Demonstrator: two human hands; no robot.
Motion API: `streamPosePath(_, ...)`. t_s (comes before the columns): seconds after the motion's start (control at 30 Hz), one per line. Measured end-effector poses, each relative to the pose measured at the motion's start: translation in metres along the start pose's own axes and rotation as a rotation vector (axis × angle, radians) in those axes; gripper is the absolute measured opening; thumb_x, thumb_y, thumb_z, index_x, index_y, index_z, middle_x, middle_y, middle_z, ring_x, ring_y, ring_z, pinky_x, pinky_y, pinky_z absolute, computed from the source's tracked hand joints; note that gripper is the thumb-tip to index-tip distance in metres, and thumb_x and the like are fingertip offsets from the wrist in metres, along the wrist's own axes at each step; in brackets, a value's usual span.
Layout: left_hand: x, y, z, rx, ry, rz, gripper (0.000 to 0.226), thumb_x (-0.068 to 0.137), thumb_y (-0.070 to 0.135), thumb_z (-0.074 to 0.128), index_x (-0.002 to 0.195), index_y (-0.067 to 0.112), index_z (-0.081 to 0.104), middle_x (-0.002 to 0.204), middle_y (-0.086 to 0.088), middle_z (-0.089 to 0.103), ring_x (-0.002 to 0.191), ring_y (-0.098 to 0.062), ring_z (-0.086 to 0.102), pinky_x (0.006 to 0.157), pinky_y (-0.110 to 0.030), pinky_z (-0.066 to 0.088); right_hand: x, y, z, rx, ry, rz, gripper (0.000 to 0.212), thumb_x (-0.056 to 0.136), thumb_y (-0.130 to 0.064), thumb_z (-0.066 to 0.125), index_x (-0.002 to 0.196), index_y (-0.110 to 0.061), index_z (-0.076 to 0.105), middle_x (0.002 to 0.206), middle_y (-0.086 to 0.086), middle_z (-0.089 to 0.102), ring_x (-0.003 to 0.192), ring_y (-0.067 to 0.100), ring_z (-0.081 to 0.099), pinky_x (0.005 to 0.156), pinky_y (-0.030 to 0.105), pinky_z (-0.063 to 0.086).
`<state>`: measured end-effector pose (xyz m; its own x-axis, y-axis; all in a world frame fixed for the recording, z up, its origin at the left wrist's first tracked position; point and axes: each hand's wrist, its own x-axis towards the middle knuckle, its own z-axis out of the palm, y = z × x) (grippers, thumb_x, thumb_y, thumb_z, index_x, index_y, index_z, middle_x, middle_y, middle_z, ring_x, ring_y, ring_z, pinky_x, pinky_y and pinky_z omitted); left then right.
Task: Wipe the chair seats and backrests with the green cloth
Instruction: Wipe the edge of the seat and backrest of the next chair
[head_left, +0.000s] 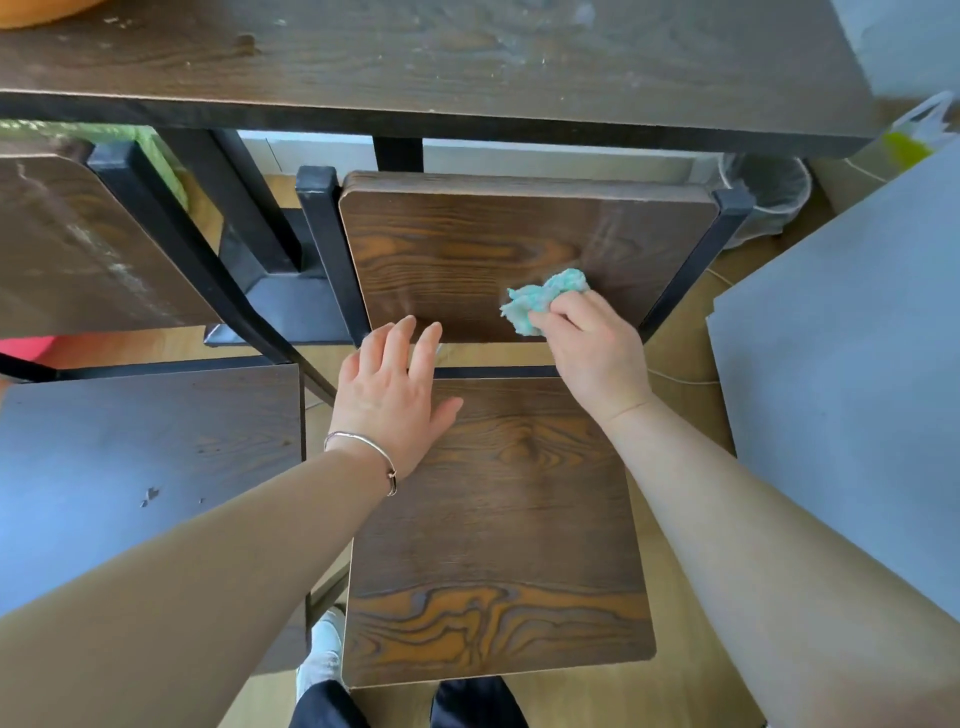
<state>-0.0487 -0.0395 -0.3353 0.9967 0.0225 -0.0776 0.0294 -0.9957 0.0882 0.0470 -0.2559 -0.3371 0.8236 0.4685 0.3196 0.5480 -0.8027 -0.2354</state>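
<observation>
A dark wood-grain chair stands in front of me, its seat (498, 545) below and its backrest (467, 244) above, held by black metal posts. My right hand (592, 348) grips a crumpled green cloth (540, 301) and presses it against the lower right part of the backrest. My left hand (395, 389) lies flat with straight fingers on the far left corner of the seat, fingertips reaching the backrest's lower edge. A bracelet sits on that wrist.
A second chair stands at the left, with its seat (150, 457) and backrest (78, 244). A dark wooden table (415, 62) runs across the top. A grey panel (852, 364) lies at the right, a lined waste bin (769, 192) behind it. My feet show below.
</observation>
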Motion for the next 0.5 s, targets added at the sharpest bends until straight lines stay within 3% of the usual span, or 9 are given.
streamPosePath(0.13,0.005,0.006,-0.004,-0.006,0.018,0.026,0.079,0.083,0.059,0.059,0.146,0.018,0.035,0.146,-0.011,0.040,0.130,-0.033,0.039,0.097,-0.048,0.042,0.036,0.009,-0.068,-0.007,0.248,0.005,0.020,0.096,-0.027,0.061,0.101,-0.008,0.066,0.103,0.008,0.064,0.100,0.017,0.060,0.073,0.017,0.050)
streamPosePath(0.3,0.014,0.018,-0.010,0.011,0.003,0.073,0.078,0.087,0.061,0.051,0.149,0.020,0.027,0.149,-0.008,0.037,0.136,-0.032,0.033,0.105,-0.047,0.038,0.047,0.026,-0.088,-0.093,0.293,-0.147,0.019,0.095,-0.021,0.064,0.104,-0.005,0.071,0.099,0.012,0.065,0.097,0.022,0.062,0.078,0.025,0.054)
streamPosePath(0.4,0.016,0.024,-0.006,0.004,0.006,0.093,0.076,0.087,0.060,0.052,0.148,0.019,0.032,0.147,-0.009,0.040,0.135,-0.032,0.035,0.103,-0.048,0.040,0.033,0.030,-0.064,-0.051,0.268,-0.131,0.014,0.094,-0.018,0.065,0.099,-0.006,0.070,0.095,0.011,0.064,0.091,0.022,0.062,0.073,0.027,0.056)
streamPosePath(0.5,0.016,0.027,0.002,-0.006,0.005,0.114,0.076,0.086,0.058,0.054,0.147,0.018,0.033,0.145,-0.009,0.042,0.133,-0.033,0.037,0.102,-0.049,0.041,0.003,0.037,-0.025,-0.040,0.103,-0.127,0.009,0.086,-0.007,0.070,0.095,-0.006,0.067,0.089,0.008,0.062,0.081,0.023,0.059,0.057,0.035,0.055)
